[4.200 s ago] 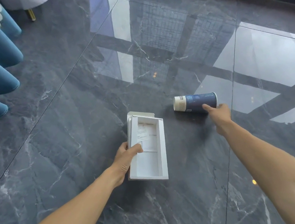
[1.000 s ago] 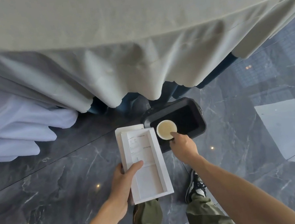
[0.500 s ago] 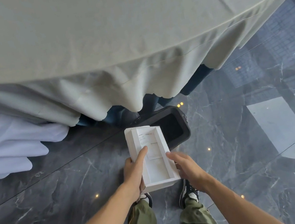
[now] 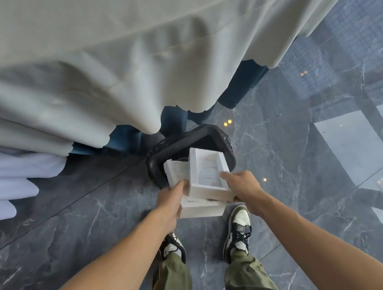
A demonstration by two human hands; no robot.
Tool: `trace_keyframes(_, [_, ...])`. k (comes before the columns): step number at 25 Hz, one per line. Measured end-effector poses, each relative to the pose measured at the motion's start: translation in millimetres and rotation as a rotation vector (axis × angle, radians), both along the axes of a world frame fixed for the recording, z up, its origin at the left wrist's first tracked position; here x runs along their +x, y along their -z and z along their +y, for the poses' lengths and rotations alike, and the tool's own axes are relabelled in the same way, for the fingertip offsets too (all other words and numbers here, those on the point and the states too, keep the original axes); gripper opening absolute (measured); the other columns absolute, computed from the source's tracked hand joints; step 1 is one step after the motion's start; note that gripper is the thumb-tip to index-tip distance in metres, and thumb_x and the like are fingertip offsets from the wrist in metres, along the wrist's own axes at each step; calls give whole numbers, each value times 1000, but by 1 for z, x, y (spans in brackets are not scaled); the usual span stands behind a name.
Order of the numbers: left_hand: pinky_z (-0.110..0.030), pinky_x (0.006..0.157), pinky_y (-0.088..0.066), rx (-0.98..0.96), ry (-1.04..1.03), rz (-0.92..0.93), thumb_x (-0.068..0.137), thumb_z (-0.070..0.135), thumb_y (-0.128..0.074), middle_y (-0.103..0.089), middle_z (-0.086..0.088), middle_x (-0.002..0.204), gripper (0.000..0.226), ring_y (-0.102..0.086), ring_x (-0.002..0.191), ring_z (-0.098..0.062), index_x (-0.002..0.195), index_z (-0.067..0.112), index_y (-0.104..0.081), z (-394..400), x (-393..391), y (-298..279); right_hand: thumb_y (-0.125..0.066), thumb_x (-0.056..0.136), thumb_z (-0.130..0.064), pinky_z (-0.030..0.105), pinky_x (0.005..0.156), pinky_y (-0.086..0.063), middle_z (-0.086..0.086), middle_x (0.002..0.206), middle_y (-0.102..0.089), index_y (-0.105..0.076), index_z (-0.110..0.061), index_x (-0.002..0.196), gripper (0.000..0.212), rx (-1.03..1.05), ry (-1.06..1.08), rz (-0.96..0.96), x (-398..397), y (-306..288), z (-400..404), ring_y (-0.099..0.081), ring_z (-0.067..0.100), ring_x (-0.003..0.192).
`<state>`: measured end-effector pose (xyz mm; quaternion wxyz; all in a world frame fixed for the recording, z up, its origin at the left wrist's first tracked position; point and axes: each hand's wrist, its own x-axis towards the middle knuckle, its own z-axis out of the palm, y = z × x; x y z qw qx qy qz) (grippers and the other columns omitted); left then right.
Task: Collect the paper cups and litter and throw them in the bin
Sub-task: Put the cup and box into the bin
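Overhead, both hands, left hand (image 4: 173, 205) and right hand (image 4: 243, 185), gripped 2 white box halves (image 4: 205, 173), long axis pointing into the bin (image 4: 219, 137).

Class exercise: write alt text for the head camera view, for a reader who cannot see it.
Seen from above, a person's left hand and right hand hold white box parts over an open black bin on a dark marble floor. A pale tablecloth drapes behind the bin; green trousers and sneakers show below.
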<state>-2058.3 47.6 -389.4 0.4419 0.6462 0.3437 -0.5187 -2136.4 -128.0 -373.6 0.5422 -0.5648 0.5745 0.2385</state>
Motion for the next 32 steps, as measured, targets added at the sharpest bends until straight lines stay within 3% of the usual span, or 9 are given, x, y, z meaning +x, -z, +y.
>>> trace_keyframes(4, [-48, 95, -61, -8, -105, 65, 96, 27, -71, -79, -16, 104, 29, -75, 103, -32, 117, 6, -70, 10, 6, 13, -66, 93, -29, 31, 55, -59, 9, 87, -67, -69, -2, 96, 28, 43, 8, 39, 17, 9, -10, -69, 23, 69])
trace_keyframes(8, [-51, 105, -56, -36, -121, 84, 96, 32, -69, -79, -17, 111, 32, -74, 110, -34, 118, 8, -71, 17, 10, 21, -65, 95, -29, 42, 73, -63, 10, 90, -69, -66, -3, 107, 29, 65, -5, 83, 26, 22, -15, -67, 23, 65])
trace_keyframes(14, [-36, 74, -59, 16, -304, 0, 94, 29, -74, -72, -14, 109, 29, -69, 95, -26, 112, 9, -64, 13, 19, 29, -57, 97, -23, 44, 72, -66, 9, 87, -60, -66, 3, 107, 30, -5, -9, 64, 24, 33, -21, -66, 23, 77])
trace_keyframes(18, [-34, 80, -57, 38, -316, -87, 94, 23, -75, -71, -12, 100, 23, -69, 88, -20, 102, 8, -60, 16, 17, 30, -58, 97, -24, 44, 75, -65, 11, 91, -60, -65, -4, 106, 22, 1, -71, 94, 18, 30, -20, -66, 23, 78])
trace_keyframes(21, [-38, 88, -62, -2, -306, -135, 79, 27, -85, -75, -16, 112, 62, -74, 98, -23, 129, 0, -60, 20, 15, 28, -58, 95, -22, 37, 67, -60, 12, 89, -60, -67, -2, 111, 27, 29, -86, 109, 12, 27, -16, -63, 22, 71])
trace_keyframes(22, [-39, 91, -62, -17, -298, -147, 79, 23, -85, -74, -18, 118, 64, -73, 100, -23, 133, -1, -59, 19, 14, 26, -57, 95, -22, 35, 64, -58, 11, 87, -60, -67, -2, 112, 28, 35, -92, 111, 10, 26, -15, -63, 21, 70])
trace_keyframes(26, [-35, 72, -65, -37, -309, -138, 93, 16, -78, -72, -16, 115, 34, -73, 97, -25, 122, 3, -64, 8, 14, 20, -61, 98, -35, 35, 70, -61, 9, 98, -68, -65, -8, 119, 34, 103, -79, 27, 2, 18, -6, -70, 22, 81])
trace_keyframes(29, [-35, 78, -64, -103, -289, -121, 94, 20, -78, -72, -17, 118, 40, -75, 102, -28, 127, 3, -63, -3, 11, 16, -61, 99, -39, 43, 80, -65, 16, 108, -70, -64, -9, 122, 38, 266, 54, -99, 1, 16, 5, -75, 29, 92])
trace_keyframes(32, [-37, 85, -62, -201, -272, -39, 98, 23, -72, -70, -15, 119, 42, -75, 99, -29, 135, 7, -59, -9, 9, 10, -60, 100, -28, 44, 81, -65, 21, 112, -69, -61, -2, 124, 35, 201, 200, -154, 3, 17, 10, -76, 32, 95])
